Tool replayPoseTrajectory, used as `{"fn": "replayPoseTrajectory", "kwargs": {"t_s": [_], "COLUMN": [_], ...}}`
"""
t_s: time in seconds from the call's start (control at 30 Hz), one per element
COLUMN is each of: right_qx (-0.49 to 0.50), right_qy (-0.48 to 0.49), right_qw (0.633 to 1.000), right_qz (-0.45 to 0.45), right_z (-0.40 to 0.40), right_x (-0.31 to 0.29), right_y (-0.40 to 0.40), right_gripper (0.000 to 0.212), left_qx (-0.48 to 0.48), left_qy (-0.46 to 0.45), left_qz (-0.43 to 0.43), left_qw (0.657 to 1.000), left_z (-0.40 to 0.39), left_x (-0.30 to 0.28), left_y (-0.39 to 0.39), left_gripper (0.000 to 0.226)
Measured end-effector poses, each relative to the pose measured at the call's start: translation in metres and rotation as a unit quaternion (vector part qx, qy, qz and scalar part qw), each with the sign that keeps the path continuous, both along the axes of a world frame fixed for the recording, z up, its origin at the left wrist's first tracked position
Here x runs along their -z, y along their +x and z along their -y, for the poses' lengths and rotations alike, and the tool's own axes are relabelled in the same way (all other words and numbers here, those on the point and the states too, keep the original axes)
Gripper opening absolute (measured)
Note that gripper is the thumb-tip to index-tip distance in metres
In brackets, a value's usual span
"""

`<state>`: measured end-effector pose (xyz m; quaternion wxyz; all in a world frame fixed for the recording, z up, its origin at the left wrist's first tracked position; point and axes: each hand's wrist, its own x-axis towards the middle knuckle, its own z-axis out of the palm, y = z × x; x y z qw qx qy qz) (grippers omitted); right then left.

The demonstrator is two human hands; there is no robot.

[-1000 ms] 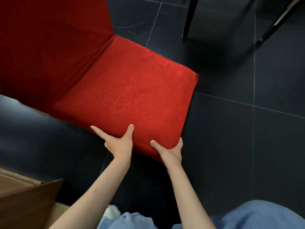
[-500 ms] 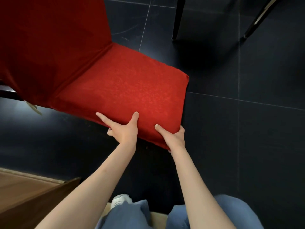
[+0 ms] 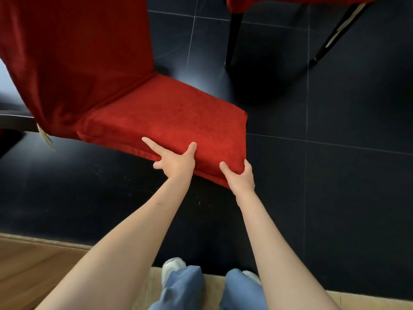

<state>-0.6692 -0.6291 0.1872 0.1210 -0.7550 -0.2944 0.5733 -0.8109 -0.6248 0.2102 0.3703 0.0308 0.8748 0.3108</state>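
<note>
A chair in a red fabric cover [image 3: 169, 117] fills the upper left, its tall back [image 3: 76, 54] rising at the left and its padded seat reaching toward me. My left hand [image 3: 176, 161] grips the seat's near edge, thumb on top and index finger stretched along the fabric. My right hand [image 3: 240, 177] grips the seat's near right corner, with the thumb on top and fingers wrapped round the corner. The chair's legs are hidden under the cover.
A second red-covered chair with black legs [image 3: 232, 34] stands at the top right on the dark tiled floor [image 3: 335, 175]. A wooden surface [image 3: 33, 265] lies at the lower left. My shoes and blue trousers [image 3: 185, 285] show at the bottom.
The view has pulled back and tilted up, so the chair sits farther from me and the second chair shows. Both hands keep their hold on the seat's near edge.
</note>
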Motion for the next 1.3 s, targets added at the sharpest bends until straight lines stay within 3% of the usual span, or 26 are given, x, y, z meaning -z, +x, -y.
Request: {"fn": "replayPoseTrajectory", "kwargs": {"t_s": [0.27,0.57,1.3], "right_qx": [-0.083,-0.06,-0.04], "right_qy": [0.035,0.082,0.054], "right_qw": [0.993,0.993,0.996], "right_qz": [0.07,0.059,0.067], "right_z": [-0.033,-0.102,-0.238], "right_x": [-0.055,-0.086,-0.117], "right_y": [-0.001,-0.002,-0.009], "right_gripper": [0.078,0.067,0.057], "left_qx": [0.048,0.035,0.05], "left_qy": [-0.031,-0.014,-0.06], "left_qz": [0.02,0.005,-0.005], "left_qw": [0.998,0.999,0.997], "left_z": [-0.042,-0.122,-0.269], "left_x": [-0.051,-0.083,-0.116], "left_y": [-0.014,-0.013,-0.021], "left_gripper": [0.127,0.123,0.114]}}
